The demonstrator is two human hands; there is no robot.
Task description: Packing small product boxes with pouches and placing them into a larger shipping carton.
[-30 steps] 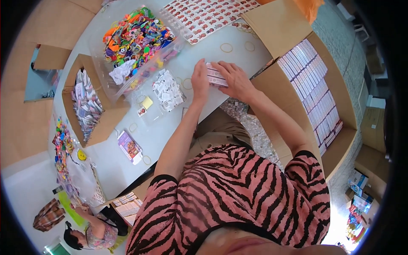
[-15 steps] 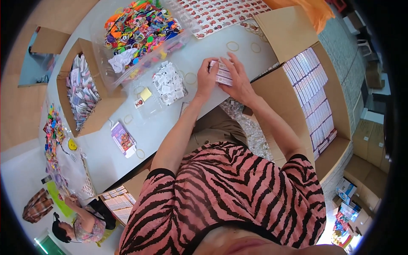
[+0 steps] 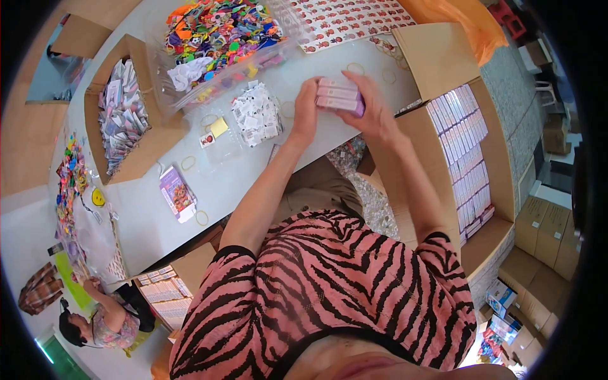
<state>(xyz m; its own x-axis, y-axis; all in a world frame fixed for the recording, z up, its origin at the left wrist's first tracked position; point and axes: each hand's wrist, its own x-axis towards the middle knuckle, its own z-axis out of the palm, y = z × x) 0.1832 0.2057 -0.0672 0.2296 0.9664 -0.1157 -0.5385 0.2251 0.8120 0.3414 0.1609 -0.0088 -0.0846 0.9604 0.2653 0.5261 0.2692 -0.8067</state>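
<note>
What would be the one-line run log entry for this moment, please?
left hand: grips stack end | right hand: grips other end | stack of pink packets: above white table

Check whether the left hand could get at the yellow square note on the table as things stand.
Probably yes, once freed: the left hand helps the right hand hold a stack of small pink boxes. The yellow square note lies uncovered to its left.

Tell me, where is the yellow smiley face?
Head view, far left: the smiley lies on the table, beside the colourful toys, left of the small card.

Pink-and-purple small boxes, pink black-striped shirt, multicoloured trinkets, white table.
</note>
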